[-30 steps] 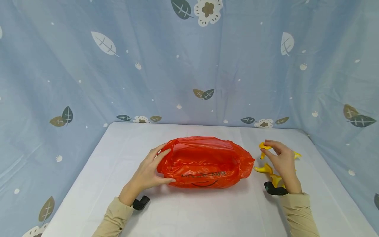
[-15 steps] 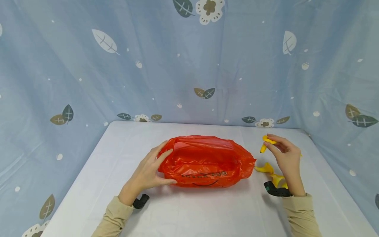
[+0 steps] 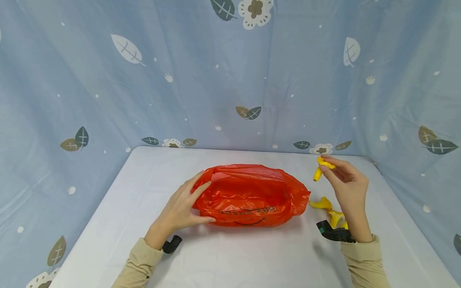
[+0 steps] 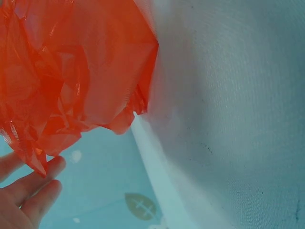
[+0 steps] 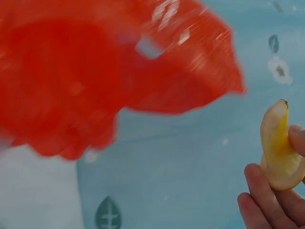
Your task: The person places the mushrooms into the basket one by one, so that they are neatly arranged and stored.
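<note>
A red plastic bag (image 3: 248,221) with dark print stands on the white table, its wide mouth facing up. My left hand (image 3: 179,210) holds the bag's left end, index finger at the mouth's edge and thumb along the front. In the left wrist view, fingertips (image 4: 56,164) touch the bag's crumpled rim. Off to the right of the bag, my right hand (image 3: 348,183) pinches a piece of banana peel (image 3: 317,174) above the table. The right wrist view shows that peel (image 5: 274,138) as yellow and whitish with a dark tip, between thumb and fingers.
More banana peel (image 3: 323,203) lies right of the bag, with another piece (image 3: 336,217) partly behind the right wrist's black camera (image 3: 333,233). A second black camera (image 3: 172,244) is on the left wrist. A blue patterned curtain (image 3: 230,80) surrounds the table (image 3: 230,260).
My right hand has lifted the pinched banana peel up from the other pieces, the wrist turning slightly. My left hand and the bag have stayed in place.
</note>
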Tool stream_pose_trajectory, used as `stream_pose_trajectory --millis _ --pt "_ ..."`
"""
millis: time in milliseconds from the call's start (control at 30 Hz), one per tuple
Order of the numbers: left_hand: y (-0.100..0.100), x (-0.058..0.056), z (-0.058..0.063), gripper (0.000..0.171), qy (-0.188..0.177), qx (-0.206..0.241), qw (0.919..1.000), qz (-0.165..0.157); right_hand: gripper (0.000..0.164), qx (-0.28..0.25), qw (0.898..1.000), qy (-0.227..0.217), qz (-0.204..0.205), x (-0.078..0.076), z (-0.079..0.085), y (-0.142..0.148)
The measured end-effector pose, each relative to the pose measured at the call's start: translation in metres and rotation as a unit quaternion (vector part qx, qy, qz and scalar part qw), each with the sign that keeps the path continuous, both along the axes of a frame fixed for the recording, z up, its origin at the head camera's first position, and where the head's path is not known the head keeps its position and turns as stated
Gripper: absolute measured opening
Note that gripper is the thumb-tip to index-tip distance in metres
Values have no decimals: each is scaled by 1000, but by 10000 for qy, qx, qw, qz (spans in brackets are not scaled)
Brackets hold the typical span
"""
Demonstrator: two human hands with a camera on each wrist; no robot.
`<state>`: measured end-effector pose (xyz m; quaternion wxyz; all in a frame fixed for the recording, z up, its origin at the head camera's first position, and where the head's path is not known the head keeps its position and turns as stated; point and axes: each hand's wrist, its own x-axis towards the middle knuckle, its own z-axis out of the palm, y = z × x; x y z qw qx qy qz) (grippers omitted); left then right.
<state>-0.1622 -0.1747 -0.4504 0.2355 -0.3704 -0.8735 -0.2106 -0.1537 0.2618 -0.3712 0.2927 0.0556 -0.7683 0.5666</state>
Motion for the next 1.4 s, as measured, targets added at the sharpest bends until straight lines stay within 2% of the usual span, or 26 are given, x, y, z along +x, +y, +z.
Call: stream_pose_trajectory --millis 200,333,633,933,1167,1400 --pt "0 0 0 100 24 -32 10000 41 29 -328 9979 265 501 -2 19 -17" --pt "0 0 1 100 -15 -58 10000 41 28 -278 9967 354 672 -4 28 -28" --pt "0 0 -1 100 -3 -25 10000 39 28 53 9959 372 827 -11 38 -53" --pt "0 -2 -3 101 27 -5 10000 45 23 -182 9917 302 1236 -22 47 -87" --pt "-1 -1 -3 100 -26 -28 10000 82 23 -161 9858 -66 1669 -32 44 -112" --pt "0 -1 -2 100 -94 -21 9999 88 22 -135 9754 -505 2141 -37 40 -136"
